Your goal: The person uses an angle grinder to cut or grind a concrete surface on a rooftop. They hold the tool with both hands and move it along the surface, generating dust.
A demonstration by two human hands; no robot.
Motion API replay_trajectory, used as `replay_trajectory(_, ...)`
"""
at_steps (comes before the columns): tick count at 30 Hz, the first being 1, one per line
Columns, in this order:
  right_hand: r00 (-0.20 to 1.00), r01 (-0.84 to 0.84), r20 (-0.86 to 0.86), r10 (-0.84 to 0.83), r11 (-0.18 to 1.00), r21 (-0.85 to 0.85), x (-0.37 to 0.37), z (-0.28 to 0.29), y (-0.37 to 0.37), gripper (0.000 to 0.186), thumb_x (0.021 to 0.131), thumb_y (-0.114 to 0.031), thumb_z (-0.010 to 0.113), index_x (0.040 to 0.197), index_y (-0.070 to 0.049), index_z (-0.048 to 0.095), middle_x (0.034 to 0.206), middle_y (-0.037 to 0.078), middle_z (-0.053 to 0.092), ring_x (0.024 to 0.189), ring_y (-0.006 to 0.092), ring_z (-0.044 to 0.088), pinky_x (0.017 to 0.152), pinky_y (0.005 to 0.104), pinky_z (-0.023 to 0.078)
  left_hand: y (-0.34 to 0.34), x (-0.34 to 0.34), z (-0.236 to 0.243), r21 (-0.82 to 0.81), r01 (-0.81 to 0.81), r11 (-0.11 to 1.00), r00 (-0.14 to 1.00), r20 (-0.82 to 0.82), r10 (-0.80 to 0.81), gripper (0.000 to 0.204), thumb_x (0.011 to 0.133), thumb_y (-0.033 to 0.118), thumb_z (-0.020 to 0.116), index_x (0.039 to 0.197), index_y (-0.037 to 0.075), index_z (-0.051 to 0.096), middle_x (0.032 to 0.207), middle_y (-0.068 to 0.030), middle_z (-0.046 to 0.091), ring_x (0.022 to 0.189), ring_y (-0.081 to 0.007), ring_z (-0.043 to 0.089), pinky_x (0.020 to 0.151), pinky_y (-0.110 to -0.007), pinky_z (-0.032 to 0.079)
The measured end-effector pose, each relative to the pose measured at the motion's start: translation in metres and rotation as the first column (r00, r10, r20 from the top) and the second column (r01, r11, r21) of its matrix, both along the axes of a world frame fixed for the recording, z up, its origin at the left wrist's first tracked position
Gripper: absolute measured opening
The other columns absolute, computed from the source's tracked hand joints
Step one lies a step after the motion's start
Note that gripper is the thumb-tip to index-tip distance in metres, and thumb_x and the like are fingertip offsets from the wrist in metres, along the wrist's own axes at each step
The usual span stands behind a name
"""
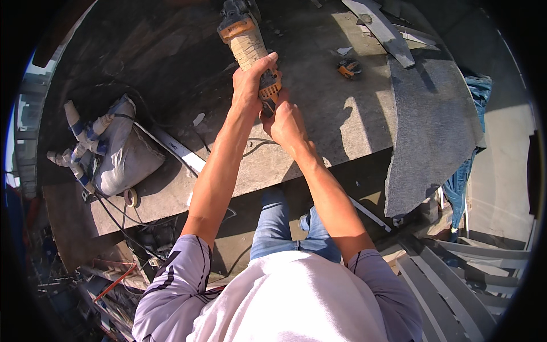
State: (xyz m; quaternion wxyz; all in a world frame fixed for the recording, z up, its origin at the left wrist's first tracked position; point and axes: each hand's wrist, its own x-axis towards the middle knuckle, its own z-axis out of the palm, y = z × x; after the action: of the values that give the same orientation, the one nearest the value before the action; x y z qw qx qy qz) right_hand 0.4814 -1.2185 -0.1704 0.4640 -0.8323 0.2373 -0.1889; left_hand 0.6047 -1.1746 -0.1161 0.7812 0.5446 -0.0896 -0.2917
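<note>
Both of my hands are closed on an angle grinder (246, 47), which is orange and black with tan tape wound round its body. My left hand (247, 85) wraps the body just behind the tape, thumb across the top. Farther back, my right hand (286, 122) grips the dark rear end. The grinder's head points away from me, over the far part of a dusty grey worktop (319, 122); whether its disc touches anything cannot be seen. A dark cord (259, 141) runs across the worktop near my right hand.
To the right lie an orange-and-black tape measure (349, 69), a large grey slab (430, 137) and a loose strip (383, 31). On the left are a pale sack (128, 162), white-and-blue pipe-like pieces (85, 139), a tape roll (130, 198) and cables. Long strips (450, 290) are stacked lower right.
</note>
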Motion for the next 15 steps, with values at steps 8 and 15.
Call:
replay_trajectory(8, 0.999, -0.016, -0.036, 0.015, 1.000, -0.018, 0.012, -0.004, -0.001, 0.056, 0.091, -0.011, 0.078, 0.134, 0.008, 0.048, 0.097, 0.031, 0.079, 0.094, 0.0517, 0.078, 0.078, 0.0563, 0.065, -0.004, 0.017, -0.002, 0.003, -0.017, 1.000, 1.000, -0.018, 0.017, 0.034, 0.092, 0.020, 0.084, 0.117, -0.001, 0.072, 0.098, -0.0118, 0.074, 0.086, -0.0254, 0.075, 0.077, -0.041, 0.063)
replay_trajectory(15, 0.997, -0.044, -0.055, 0.046, 0.998, 0.034, 0.003, 0.008, 0.002, 0.064, 0.091, -0.014, 0.081, 0.139, 0.009, 0.045, 0.099, 0.035, 0.078, 0.097, 0.0530, 0.078, 0.084, 0.0570, 0.065, -0.001, 0.013, -0.002, 0.005, -0.011, 1.000, 0.999, -0.030, 0.011, 0.038, 0.092, 0.022, 0.086, 0.118, 0.000, 0.072, 0.099, -0.0123, 0.075, 0.087, -0.0259, 0.076, 0.077, -0.041, 0.064)
